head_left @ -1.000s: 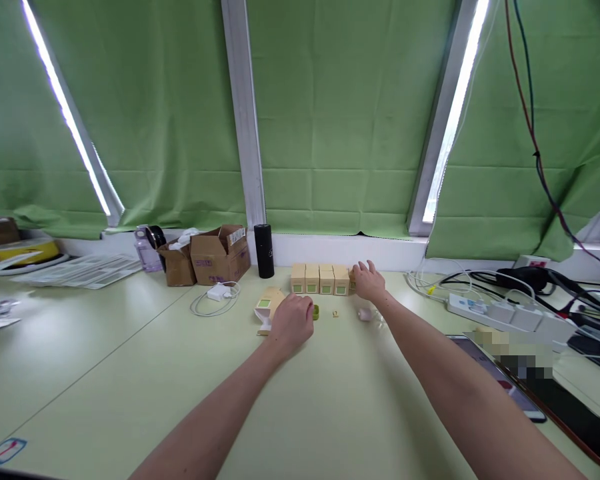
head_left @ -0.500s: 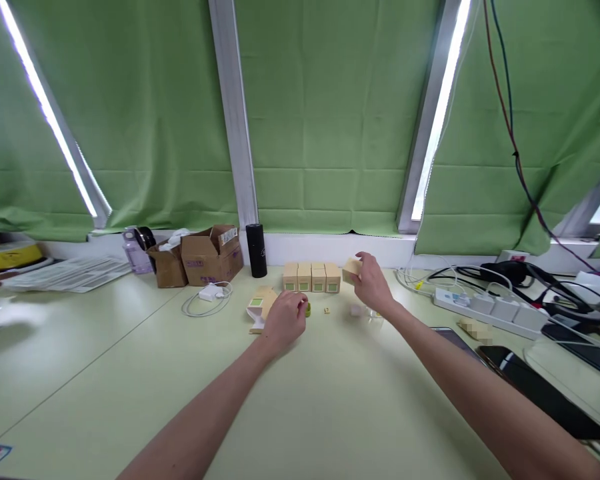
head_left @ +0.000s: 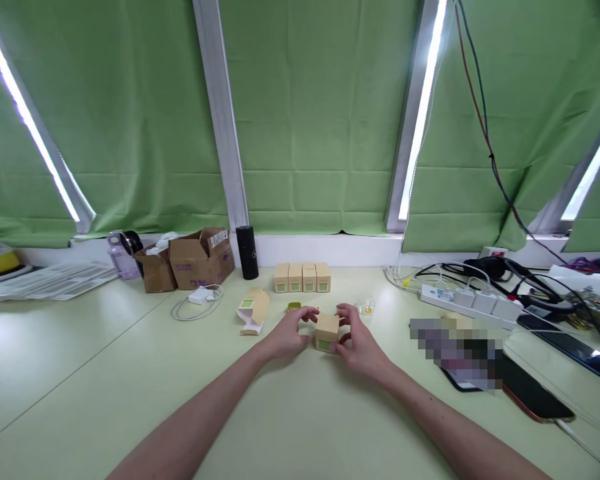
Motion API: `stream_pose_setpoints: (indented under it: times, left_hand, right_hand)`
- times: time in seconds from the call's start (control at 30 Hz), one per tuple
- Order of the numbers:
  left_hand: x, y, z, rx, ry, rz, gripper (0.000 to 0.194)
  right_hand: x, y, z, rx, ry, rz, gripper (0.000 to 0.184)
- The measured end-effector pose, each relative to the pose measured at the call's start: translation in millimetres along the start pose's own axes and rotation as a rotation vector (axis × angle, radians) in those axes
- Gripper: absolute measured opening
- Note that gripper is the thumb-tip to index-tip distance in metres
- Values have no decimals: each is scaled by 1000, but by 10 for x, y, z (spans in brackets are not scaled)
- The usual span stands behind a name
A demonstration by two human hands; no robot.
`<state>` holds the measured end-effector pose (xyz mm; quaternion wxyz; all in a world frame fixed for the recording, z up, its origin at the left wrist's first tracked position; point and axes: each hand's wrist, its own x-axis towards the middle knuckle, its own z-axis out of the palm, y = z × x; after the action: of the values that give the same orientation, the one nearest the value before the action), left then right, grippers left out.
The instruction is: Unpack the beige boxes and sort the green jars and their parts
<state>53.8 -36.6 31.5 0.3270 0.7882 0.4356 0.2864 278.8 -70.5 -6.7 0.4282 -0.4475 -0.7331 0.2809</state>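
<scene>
Head view: I am monitoring two bare hands positioned over a pale table (head_left: 305, 427). The right hand (head_left: 363, 347) is gripping a small tan box (head_left: 327, 328) at its right side, with the thumb pressing near the lower front corner. The left hand (head_left: 287, 333) is facing the opposite side of the box, its thumb and fingers spreading moderately wide around no object; I cannot tell whether a fingertip is touching the box. The box is sitting between both hands, its green label facing the operator's side; I cannot tell whether its base is touching the table. Behind it, four similar boxes (head_left: 309, 275) are standing in a row. An opened carton (head_left: 260, 305) is lying left of a green item (head_left: 294, 307), and a clear container (head_left: 366, 308) is resting beyond the right hand.
</scene>
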Motion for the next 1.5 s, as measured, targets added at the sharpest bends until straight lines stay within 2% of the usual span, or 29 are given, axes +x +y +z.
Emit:
stream_pose_setpoints:
  times: [0.17,0.47,0.63,0.83,1.03,1.23,1.3,1.43,1.5]
  left_hand:
    - [2,54,115,-44,15,34,57]
    - [54,-82,130,-20,70,57,46]
    - [92,-134,132,-22,114,67,38]
    - [93,-166,115,-17,143,9,35]
    - [74,-190,116,-172,66,-41,41]
    - [64,-170,149,-342,2,-109,58]
    - [59,-153,136,-294,37,-124,56]
    - [29,-63,56,-49,198,-150,44]
    - [1,10,14,68,205,-125,45]
  right_hand:
    - [-10,67,-86,-111,23,46,65]
    - [25,105,-117,-96,-48,119,23]
    - [57,178,-121,-150,-33,112,14]
    - [82,197,-123,-171,-25,99,18]
    - [81,192,-137,-149,-22,104,21]
    - [76,179,-149,-61,-122,71,38]
    - [77,188,-142,-41,-118,75,40]
    - [75,237,-117,-38,-52,145,43]
    - [75,265,-108,-47,-32,163,43]
